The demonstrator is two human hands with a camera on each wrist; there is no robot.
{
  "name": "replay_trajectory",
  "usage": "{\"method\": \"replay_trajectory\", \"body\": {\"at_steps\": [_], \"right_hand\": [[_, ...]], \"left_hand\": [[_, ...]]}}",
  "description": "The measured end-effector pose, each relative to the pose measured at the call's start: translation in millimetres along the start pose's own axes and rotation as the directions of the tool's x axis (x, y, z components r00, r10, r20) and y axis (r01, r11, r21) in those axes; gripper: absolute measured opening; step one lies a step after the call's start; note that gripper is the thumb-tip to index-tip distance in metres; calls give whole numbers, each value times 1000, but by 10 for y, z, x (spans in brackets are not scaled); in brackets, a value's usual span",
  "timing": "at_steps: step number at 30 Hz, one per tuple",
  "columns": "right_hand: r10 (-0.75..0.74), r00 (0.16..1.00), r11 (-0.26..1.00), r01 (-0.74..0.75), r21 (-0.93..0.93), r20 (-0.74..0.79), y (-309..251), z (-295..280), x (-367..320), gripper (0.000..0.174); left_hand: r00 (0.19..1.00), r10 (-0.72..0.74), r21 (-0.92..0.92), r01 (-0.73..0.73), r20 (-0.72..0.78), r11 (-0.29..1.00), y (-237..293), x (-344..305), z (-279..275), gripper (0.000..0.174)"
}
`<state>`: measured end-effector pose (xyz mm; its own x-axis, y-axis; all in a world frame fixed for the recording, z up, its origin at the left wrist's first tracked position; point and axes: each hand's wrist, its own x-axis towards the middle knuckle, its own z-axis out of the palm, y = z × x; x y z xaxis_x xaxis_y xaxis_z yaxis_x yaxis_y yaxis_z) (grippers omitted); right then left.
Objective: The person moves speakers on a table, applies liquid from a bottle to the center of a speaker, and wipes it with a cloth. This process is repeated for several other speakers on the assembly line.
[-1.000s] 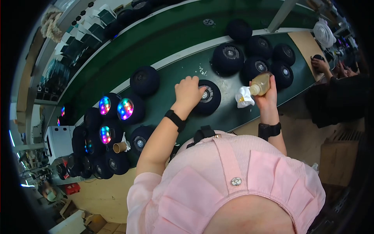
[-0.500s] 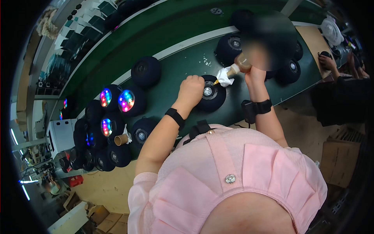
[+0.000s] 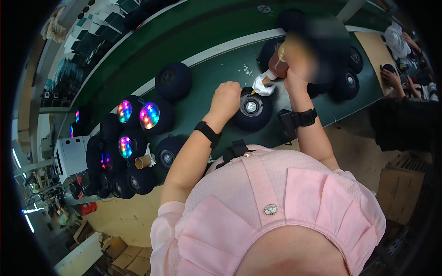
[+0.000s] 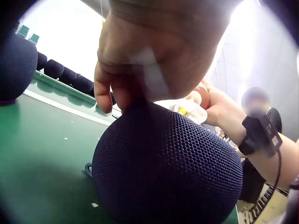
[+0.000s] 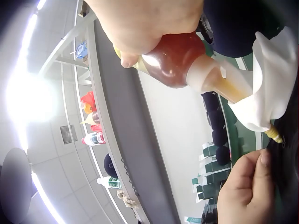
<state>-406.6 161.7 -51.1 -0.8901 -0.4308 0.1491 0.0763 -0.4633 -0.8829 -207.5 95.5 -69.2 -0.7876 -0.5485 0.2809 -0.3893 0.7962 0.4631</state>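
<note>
A dark round fabric-covered ball (image 3: 252, 122) (image 4: 173, 168) with a metallic centre (image 3: 251, 106) rests on the green table. My left hand (image 3: 225, 99) (image 4: 159, 51) (image 5: 247, 191) grips its rim on the left with curled fingers. Wrapped around a squeeze bottle (image 3: 278, 64) (image 5: 173, 58) of amber-brown liquid is my right hand (image 3: 297, 80) (image 5: 149, 23), partly blurred in the head view. White cloth (image 3: 263, 87) (image 5: 268, 88) surrounds the nozzle. The yellow tip (image 3: 253, 92) (image 5: 274, 134) points down at the ring near the left fingers; whether it touches cannot be told.
Left of the hands stand more dark balls (image 3: 173, 81), some with coloured lights (image 3: 149, 115), and a cardboard tube (image 3: 142, 162). Other balls (image 3: 345, 85) sit behind the right hand. White flecks (image 3: 247, 70) dot the table. Another person's hand (image 3: 391, 78) is at far right.
My right hand has brought the bottle left, from beside the ball to over its ring, and tipped it downward. My left fingers have moved from the ball's face to its left edge.
</note>
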Motion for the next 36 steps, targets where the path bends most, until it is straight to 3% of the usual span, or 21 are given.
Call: {"method": "replay_trajectory", "body": {"at_steps": [10, 15, 22, 25, 27, 28, 30, 31, 32, 34, 36], "right_hand": [[-52, 998, 995, 50, -84, -20, 22, 56, -57, 47], [-192, 981, 961, 191, -199, 18, -44, 34, -166, 50], [-254, 965, 955, 261, -142, 66, -128, -47, -312, 49], [-163, 987, 984, 162, -81, -2, -123, -137, -262, 45], [62, 992, 990, -48, 130, -108, -193, -157, -193, 43], [56, 992, 990, -41, 132, -111, -204, -187, -156, 43], [358, 914, 876, -258, 407, -191, -234, -275, -59, 45], [443, 884, 831, -344, 437, -147, -261, -319, -20, 48], [438, 887, 833, -339, 437, -148, -295, -360, -14, 48], [602, 782, 716, -441, 542, -159, -487, -349, -56, 45], [615, 774, 701, -446, 556, -154, -522, -465, -44, 44]], "left_hand": [[1000, -6, -6, 6, 7, 1000, 10, -3, 0, 10], [1000, -20, 7, 20, 1, 1000, 2, -8, 15, 10], [1000, -28, 23, 28, -5, 999, 8, -9, 15, 10], [1000, -30, 50, 29, 5, 998, 25, -16, 5, 11], [996, -80, 39, 79, 25, 996, 52, -30, -13, 12], [997, -73, 40, 72, 25, 997, 66, -39, -26, 12], [992, -127, 53, 126, 22, 991, 107, -69, -53, 13], [992, -121, 52, 120, 20, 991, 131, -81, -70, 13], [989, -146, 71, 143, 29, 987, 159, -98, -90, 13], [985, -170, 87, 166, 36, 982, 195, -127, -110, 14], [979, -204, 50, 203, 16, 978, 223, -145, -112, 15]]}}
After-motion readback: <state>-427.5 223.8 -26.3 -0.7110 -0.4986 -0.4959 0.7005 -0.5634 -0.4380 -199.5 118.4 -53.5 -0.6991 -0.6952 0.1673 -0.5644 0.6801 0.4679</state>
